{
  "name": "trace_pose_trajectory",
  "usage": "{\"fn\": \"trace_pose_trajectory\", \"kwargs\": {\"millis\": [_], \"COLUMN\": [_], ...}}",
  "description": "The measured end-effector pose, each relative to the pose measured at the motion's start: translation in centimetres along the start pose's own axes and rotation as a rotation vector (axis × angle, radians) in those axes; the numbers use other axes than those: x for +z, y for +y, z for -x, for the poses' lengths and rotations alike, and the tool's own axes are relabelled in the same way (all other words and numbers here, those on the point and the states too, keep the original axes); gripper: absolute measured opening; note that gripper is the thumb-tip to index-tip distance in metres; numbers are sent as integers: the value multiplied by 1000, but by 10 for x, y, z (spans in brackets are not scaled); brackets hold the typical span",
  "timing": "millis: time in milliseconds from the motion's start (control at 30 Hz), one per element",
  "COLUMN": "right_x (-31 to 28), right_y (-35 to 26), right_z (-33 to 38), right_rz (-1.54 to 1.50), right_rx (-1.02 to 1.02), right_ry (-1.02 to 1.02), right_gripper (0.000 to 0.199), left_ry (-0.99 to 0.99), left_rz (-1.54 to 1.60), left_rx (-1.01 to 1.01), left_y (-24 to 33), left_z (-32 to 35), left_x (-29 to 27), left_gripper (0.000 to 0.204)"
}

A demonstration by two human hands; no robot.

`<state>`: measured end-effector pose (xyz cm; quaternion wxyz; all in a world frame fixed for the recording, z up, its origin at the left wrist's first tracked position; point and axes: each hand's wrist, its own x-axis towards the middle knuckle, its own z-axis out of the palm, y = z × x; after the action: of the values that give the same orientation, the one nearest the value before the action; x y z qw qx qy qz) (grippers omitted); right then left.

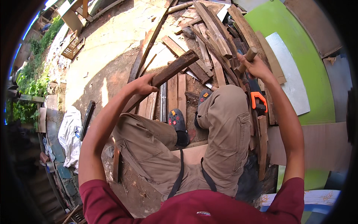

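Head view looks down on a seated person whose left hand (144, 84) is wrapped shut around the lower end of a dark wooden plank (175, 68). Its long axis runs diagonally, rising from the hand up and to the right, with the square-cut far end pointing toward the pile of scrap boards (209, 33) ahead. This plank is rough, weathered and dark brown, held clear above the pale slats (177, 93) lying on the ground by the dark clogs (177, 121). The right hand (253, 65) is closed in a fist on a round wooden handle (247, 59), raised over the right knee; the tool's head is hidden. Just beside that knee lies a handsaw with an orange-and-black grip (258, 100). Beyond it are a green curved panel (309, 71) and a pale grey sheet (289, 71).
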<state>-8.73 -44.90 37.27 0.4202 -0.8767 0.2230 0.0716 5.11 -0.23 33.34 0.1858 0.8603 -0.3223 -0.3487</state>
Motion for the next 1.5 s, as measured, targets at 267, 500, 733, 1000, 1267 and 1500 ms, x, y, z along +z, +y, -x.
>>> {"fn": "trace_pose_trajectory", "kwargs": {"millis": [267, 500, 733, 1000, 1267, 1500], "right_x": [178, 222, 229, 234, 205, 230], "right_y": [141, 190, 211, 182, 126, 87], "right_z": [-44, -38, -32, -59, -91, -115], "right_rz": [-748, -934, -1199, -1274, -946, -456], "right_rx": [62, 64, 67, 818, 643, 165], "right_ry": [40, -142, -229, -246, -378, -213], "right_gripper": [44, 32, 38, 30, 79, 47], "left_ry": [206, 223, 305, 376, 346, 330], "left_rz": [121, -116, -50, -129, -179, -202], "left_rx": [-4, -237, -144, -140, -124, -124], "left_y": [-74, -120, -147, -130, -140, -140], "left_z": [-111, -220, -238, -232, -238, -240], "left_x": [27, 125, 165, 164, 163, 164], "left_gripper": [64, 60, 60, 56, 49, 49]}}
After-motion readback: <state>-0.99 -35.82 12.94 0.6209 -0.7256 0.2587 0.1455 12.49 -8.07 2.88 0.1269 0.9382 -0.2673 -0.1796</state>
